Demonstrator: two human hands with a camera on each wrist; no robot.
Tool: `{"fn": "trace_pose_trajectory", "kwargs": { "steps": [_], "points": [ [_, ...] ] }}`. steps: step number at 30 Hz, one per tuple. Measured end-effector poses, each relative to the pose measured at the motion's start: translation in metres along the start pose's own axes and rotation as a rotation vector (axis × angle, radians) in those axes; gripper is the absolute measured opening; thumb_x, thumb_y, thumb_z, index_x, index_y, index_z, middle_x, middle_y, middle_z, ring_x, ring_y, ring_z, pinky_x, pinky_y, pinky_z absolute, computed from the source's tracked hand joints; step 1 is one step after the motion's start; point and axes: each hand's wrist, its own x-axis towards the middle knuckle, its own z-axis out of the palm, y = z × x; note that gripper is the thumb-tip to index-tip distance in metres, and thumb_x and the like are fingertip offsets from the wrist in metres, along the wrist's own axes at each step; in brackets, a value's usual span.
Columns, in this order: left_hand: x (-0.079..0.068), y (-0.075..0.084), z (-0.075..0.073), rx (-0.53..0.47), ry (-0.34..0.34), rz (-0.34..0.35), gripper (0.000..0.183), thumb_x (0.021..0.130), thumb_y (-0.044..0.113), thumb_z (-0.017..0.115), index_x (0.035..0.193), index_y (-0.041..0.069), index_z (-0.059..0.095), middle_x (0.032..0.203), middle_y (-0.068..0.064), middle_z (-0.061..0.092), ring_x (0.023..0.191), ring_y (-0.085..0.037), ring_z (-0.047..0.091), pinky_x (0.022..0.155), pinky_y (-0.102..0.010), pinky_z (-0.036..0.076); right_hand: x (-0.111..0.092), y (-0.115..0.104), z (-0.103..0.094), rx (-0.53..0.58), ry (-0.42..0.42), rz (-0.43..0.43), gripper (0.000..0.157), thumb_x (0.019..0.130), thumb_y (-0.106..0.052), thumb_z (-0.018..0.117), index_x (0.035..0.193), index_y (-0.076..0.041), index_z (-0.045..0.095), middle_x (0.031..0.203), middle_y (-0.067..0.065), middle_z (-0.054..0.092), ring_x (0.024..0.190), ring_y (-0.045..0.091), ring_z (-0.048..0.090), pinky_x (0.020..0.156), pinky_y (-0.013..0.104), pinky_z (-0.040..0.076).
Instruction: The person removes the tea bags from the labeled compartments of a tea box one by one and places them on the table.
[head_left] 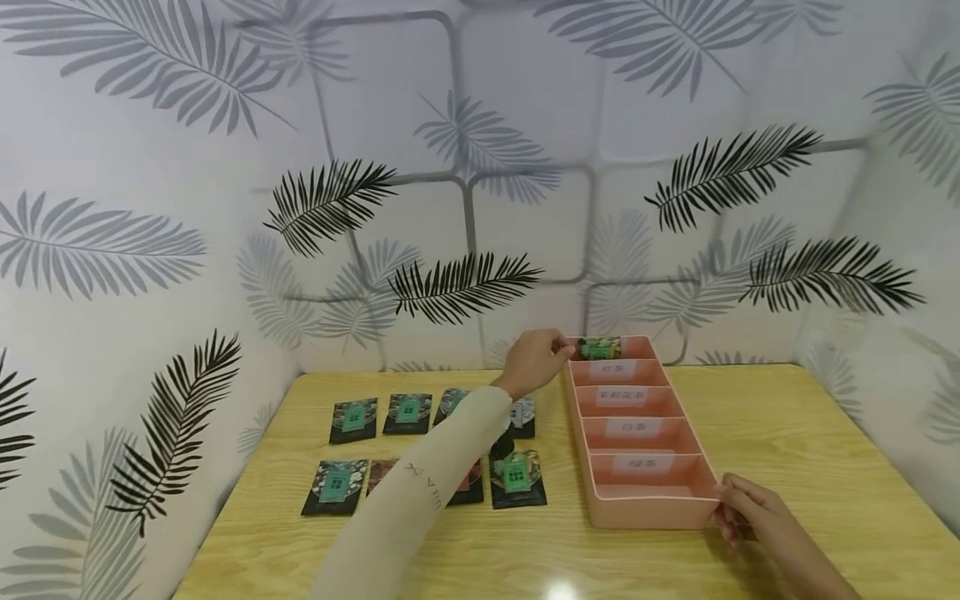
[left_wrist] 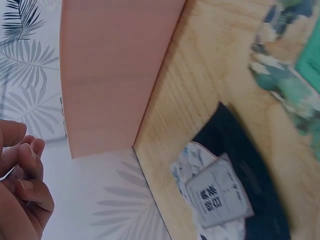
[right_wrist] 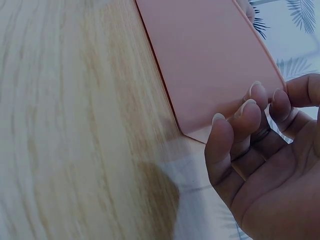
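A long pink divided box (head_left: 652, 513) stands on the table, its compartments bearing white labels with Chinese writing. In its rearmost compartment lies a packet (head_left: 600, 348) with a green label. At the box's back left corner is my left hand (head_left: 534, 360), fingers loosely bent right by the rim; the left wrist view shows these fingers (left_wrist: 30, 155) with nothing between them. My right hand (head_left: 753, 510) pinches the front right corner of the box between thumb and index finger, while the other fingers (right_wrist: 220, 137) curl beside the wall.
Left of the box, several dark tea packets lie in two rows, among them a white-labelled one (left_wrist: 220, 192) and a green-labelled one (head_left: 517, 479). My left sleeve (head_left: 427, 492) crosses over them and partly hides some. A leaf-patterned wall (head_left: 525, 225) rises behind the wooden table (head_left: 825, 450).
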Motion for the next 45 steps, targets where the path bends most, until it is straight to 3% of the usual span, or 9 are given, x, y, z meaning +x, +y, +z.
{"fn": "trace_pose_trajectory", "kwargs": {
  "steps": [10,14,18,22,24,29,32,38,45],
  "points": [
    [0.033,0.011,0.016,0.073,-0.006,-0.025,0.021,0.105,0.028,0.063,0.107,0.013,0.077,0.091,0.005,0.072,0.073,-0.006,0.063,0.067,-0.029,0.052,-0.001,-0.003,-0.002,-0.003,-0.011,-0.009,0.045,0.114,-0.030,0.039,0.083,0.002,0.040,0.076,0.006,0.057,0.062,0.015,0.054,0.059,0.037,0.054],
    [0.041,0.015,0.024,0.092,-0.017,-0.033,0.020,0.105,0.026,0.063,0.109,0.013,0.078,0.095,0.003,0.073,0.079,-0.010,0.065,0.070,-0.030,0.053,-0.002,-0.003,-0.004,0.001,0.001,-0.016,0.043,0.114,-0.028,0.039,0.083,0.002,0.040,0.075,0.005,0.057,0.062,0.015,0.054,0.058,0.036,0.054],
    [0.046,0.016,0.031,0.119,-0.032,-0.060,0.021,0.105,0.025,0.062,0.100,0.011,0.077,0.089,0.001,0.070,0.077,-0.012,0.063,0.067,-0.030,0.050,-0.002,-0.001,-0.004,0.022,-0.012,-0.015,0.043,0.114,-0.026,0.038,0.083,0.003,0.040,0.075,0.004,0.057,0.062,0.014,0.054,0.058,0.035,0.054],
    [0.050,0.014,0.037,0.125,-0.061,-0.087,0.028,0.106,0.024,0.059,0.087,0.004,0.067,0.078,-0.004,0.059,0.066,-0.015,0.048,0.060,-0.031,0.037,-0.002,0.000,-0.003,0.028,-0.016,-0.019,0.042,0.114,-0.024,0.038,0.083,0.004,0.040,0.074,0.004,0.057,0.062,0.014,0.054,0.058,0.035,0.054],
    [0.052,0.014,0.040,0.129,-0.059,-0.101,0.025,0.105,0.024,0.060,0.095,0.005,0.071,0.089,-0.004,0.067,0.072,-0.012,0.055,0.065,-0.030,0.044,-0.002,0.000,-0.003,0.028,-0.004,-0.009,0.043,0.114,-0.025,0.039,0.083,0.004,0.041,0.073,0.004,0.057,0.061,0.013,0.054,0.058,0.035,0.054],
    [0.056,0.012,0.047,0.182,-0.067,-0.139,0.022,0.104,0.025,0.061,0.101,0.006,0.072,0.107,-0.007,0.069,0.084,-0.016,0.060,0.069,-0.032,0.047,-0.004,-0.002,-0.003,0.018,0.006,0.015,0.044,0.114,-0.028,0.040,0.083,0.004,0.041,0.074,0.003,0.057,0.061,0.012,0.053,0.059,0.036,0.054],
    [0.056,0.009,0.049,0.243,-0.085,-0.157,0.022,0.104,0.025,0.060,0.094,0.008,0.069,0.101,-0.008,0.063,0.082,-0.018,0.055,0.064,-0.034,0.044,-0.005,-0.004,-0.002,0.012,-0.002,0.017,0.045,0.114,-0.030,0.039,0.083,0.003,0.040,0.074,0.003,0.057,0.062,0.012,0.053,0.059,0.036,0.055],
    [0.056,0.007,0.050,0.288,-0.076,-0.154,0.017,0.102,0.022,0.061,0.108,0.014,0.075,0.110,-0.004,0.064,0.098,-0.018,0.061,0.077,-0.036,0.053,-0.005,-0.006,-0.001,0.005,-0.004,0.013,0.047,0.114,-0.031,0.040,0.084,0.005,0.041,0.074,0.005,0.057,0.062,0.012,0.053,0.059,0.037,0.055],
    [0.055,0.007,0.050,0.237,-0.041,-0.144,0.012,0.098,0.014,0.065,0.087,0.018,0.067,0.089,0.002,0.064,0.076,-0.014,0.059,0.064,-0.032,0.048,-0.005,-0.007,-0.001,-0.001,0.008,0.044,0.048,0.113,-0.033,0.041,0.084,0.004,0.042,0.075,0.005,0.057,0.062,0.012,0.053,0.060,0.037,0.055]
  ]
}}
